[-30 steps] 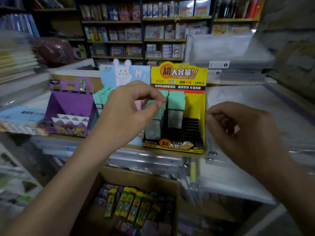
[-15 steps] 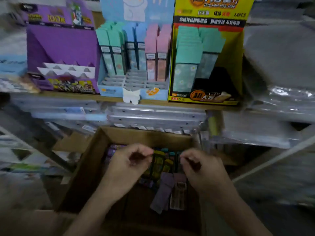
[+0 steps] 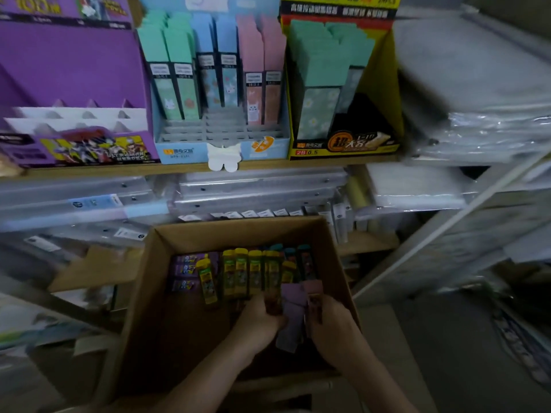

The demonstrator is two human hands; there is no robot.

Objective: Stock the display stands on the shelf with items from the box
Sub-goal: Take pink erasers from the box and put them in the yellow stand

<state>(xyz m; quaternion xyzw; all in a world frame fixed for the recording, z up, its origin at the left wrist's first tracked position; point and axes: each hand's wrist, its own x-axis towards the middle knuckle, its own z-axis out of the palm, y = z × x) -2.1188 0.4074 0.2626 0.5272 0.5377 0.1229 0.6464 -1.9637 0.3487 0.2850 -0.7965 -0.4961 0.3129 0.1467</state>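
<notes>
Stationery shelving fills the view, dim and blurred toward the edges. On the wooden shelf [image 3: 268, 166] at the far side, three display stands sit in a row, close against each other. The purple stand [image 3: 71, 64] is at the left, with white stepped slots in its lower part. The blue stand [image 3: 185, 147] in the middle holds slim upright packs [image 3: 208, 70] in green, blue and pink in its far rows, and grey slots show in its near rows. A white butterfly tag [image 3: 223, 156] on its front hangs over the shelf lip. The yellow stand [image 3: 384, 93] at the right holds mint-green packs [image 3: 322, 61], mostly in its left and far part. Just right of it lies a stack of plastic-wrapped sheets [image 3: 477, 99]. Clear plastic folders [image 3: 256, 189] lie flat under the shelf.

Nearer, below the shelf, stands the open cardboard box [image 3: 143, 293]. Along its far end lie purple-labelled packs [image 3: 186, 269] at the left, yellow-capped packs [image 3: 241, 272] in the middle and teal-capped packs [image 3: 293, 257] at the right.

Both hands are inside the box at its near right, close together. The left hand [image 3: 259, 320] and the right hand [image 3: 331, 326] have their fingers curled round a small bunch of packs [image 3: 293, 311]. The bunch is lilac in the middle and darker at either side, and it is raised a little above the box floor. I cannot tell how many packs each hand holds.
</notes>
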